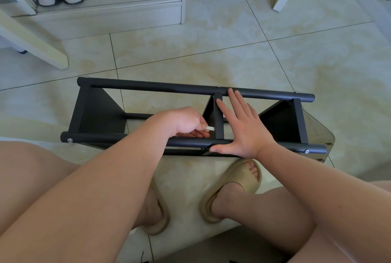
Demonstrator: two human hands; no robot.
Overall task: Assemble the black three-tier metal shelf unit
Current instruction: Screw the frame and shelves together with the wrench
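Floor tiles (211, 51) bear shelf unit (95, 112); left hand (182, 122) pinches white tab (210, 128); right hand (247, 129) flat across rails (264, 93).

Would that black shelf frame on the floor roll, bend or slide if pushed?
Probably stiff: the black shelf unit is screwed metal tubes and panels. Unlikely to roll, lying broad on its side. It may slide on the glossy floor tiles; the right hand presses flat on it.

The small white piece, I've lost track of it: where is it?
In the head view, mid-frame, the small white piece is pinched in the left hand, just left of the shelf unit's middle crossbar and the flat right hand.
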